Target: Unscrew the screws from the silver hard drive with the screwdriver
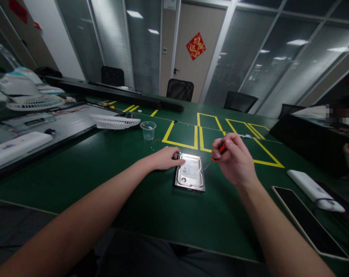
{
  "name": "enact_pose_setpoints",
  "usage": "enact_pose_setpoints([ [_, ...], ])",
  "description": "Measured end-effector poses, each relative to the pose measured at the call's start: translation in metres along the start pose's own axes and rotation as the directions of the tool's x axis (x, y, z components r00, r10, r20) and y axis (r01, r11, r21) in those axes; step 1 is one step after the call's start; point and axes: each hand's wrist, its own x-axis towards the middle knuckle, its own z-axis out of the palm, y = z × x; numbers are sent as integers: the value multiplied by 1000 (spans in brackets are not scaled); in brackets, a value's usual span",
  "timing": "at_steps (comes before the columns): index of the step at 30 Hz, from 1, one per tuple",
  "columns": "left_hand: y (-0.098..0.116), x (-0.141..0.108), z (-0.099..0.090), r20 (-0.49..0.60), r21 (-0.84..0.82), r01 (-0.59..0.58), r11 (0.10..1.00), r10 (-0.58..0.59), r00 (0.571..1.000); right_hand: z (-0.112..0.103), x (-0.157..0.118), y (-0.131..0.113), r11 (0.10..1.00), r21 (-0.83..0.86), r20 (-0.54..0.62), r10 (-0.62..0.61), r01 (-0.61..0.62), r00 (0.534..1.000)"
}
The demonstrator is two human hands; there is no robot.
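Note:
A silver hard drive [191,172] lies flat on the green table [151,215], label side up. My left hand [168,158] is at its upper left corner, thumb on the top face and fingers curled by the edge. In my right hand [234,159] is a red and black screwdriver [220,151]. Its thin shaft points down and left, with the tip at the drive's right edge. Whether the tip sits in a screw is too small to tell.
Beyond the drive stands a clear plastic cup [148,130]. White fan parts [114,121] and a metal panel are at left. On the right lie a phone [309,221], a white power strip [314,190] and a black box [304,140]; another person's hand shows at the right edge.

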Motion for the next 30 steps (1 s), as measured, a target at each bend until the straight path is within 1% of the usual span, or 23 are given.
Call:
enact_pose_setpoints([
  [2, 0, 0, 0, -3, 8, -4, 1000, 4, 1000, 0, 1, -1, 1000, 8, 11, -6, 6, 1000],
  [7, 1, 1, 1, -12, 17, -8, 1000, 8, 1000, -2, 1, -4, 1000, -8, 18, 29, -28, 999],
  [14, 0, 0, 0, 4, 8, 8, 1000, -8, 1000, -1, 0, -2, 1000, -6, -32, -8, 7, 999],
  [18, 2, -1, -1, 9, 6, 16, 1000, -16, 1000, 1, -2, -2, 1000, -3, -5, 17, -17, 1000],
  [22, 3, -1, -2, 15, -4, 14, 1000, -14, 1000, 2, -1, -2, 1000, -10, 3, 4, -4, 1000],
  [30, 0, -1, -1, 19, -14, 17, 1000, -16, 1000, -2, 1, -3, 999, 38, 20, 11, -12, 1000],
])
